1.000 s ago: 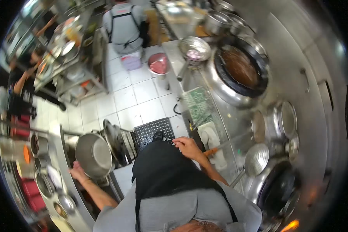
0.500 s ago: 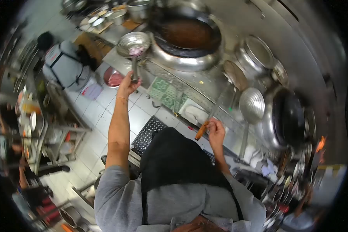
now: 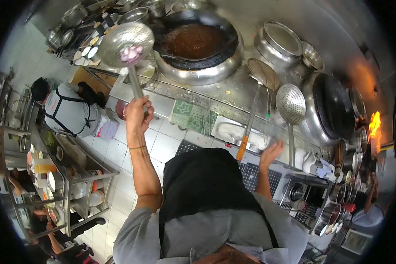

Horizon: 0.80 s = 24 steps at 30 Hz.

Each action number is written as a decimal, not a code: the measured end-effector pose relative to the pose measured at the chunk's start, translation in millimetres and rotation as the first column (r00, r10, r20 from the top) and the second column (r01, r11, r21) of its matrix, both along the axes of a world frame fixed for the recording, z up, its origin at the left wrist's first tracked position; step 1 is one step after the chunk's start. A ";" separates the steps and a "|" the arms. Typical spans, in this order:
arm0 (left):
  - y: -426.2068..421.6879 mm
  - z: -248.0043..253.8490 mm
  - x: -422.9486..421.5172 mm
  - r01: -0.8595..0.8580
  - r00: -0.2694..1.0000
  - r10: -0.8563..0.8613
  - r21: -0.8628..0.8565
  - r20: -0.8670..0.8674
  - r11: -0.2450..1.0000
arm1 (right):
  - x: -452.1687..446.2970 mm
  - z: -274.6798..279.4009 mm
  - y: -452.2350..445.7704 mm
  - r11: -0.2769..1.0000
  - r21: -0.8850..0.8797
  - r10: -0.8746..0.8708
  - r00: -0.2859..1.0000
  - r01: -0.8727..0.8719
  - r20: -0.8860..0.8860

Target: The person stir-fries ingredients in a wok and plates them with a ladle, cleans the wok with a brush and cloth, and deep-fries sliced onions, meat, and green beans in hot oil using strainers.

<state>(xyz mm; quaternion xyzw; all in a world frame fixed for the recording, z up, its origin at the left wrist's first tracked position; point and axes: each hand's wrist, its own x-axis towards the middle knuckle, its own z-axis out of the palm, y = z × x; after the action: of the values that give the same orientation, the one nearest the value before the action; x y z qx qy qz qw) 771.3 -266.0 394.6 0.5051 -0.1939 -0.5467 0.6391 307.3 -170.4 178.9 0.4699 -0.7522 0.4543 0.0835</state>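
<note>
My left hand (image 3: 139, 115) is wrapped round the handle of a perforated skimmer (image 3: 140, 38). Chopped pinkish pieces, perhaps onion, (image 3: 131, 53) lie in its bowl, which is held up left of a black wok (image 3: 165, 27) with brown liquid (image 3: 193, 42) in it. My right hand (image 3: 273, 152) is slightly blurred, empty, with fingers stretched out over the stove's front edge. Left of it a long tool's wooden handle (image 3: 242, 148) juts over the edge, apart from the fingers. A second perforated skimmer (image 3: 291, 103) rests to the right of that tool.
Metal pots (image 3: 279, 39) stand behind, and another black wok (image 3: 334, 110) sits at right, with flames (image 3: 374, 125) beyond. A green patterned cloth (image 3: 187, 115) hangs on the front edge. A co-worker (image 3: 70, 108) bends at left near a metal shelf rack (image 3: 90, 176).
My right hand has let go of the wooden handle and moved right, its fingers spreading. My left hand has lifted the skimmer with the pink pieces up and to the left.
</note>
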 end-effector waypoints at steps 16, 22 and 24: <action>-155.7 -38.4 -117.3 0.430 0.824 -0.395 -0.005 -0.406 0.903 | 3.7 2.4 -1.4 0.986 0.092 -0.114 0.969 0.137 -0.218; -169.1 -47.3 -122.3 0.415 0.786 -0.358 0.001 -0.504 0.910 | -3.0 -5.4 -0.9 0.985 0.116 -0.106 0.977 0.129 -0.184; -171.3 -48.5 -124.1 0.379 0.806 -0.328 0.003 -0.493 0.926 | -5.0 -9.8 -0.9 0.987 0.108 -0.092 0.975 0.115 -0.202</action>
<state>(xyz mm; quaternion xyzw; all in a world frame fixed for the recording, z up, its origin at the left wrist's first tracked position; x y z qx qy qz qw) 647.2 -437.3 346.1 0.3387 -0.0908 -0.7738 0.5276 302.3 -171.4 169.1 0.4765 -0.7895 0.3553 0.1527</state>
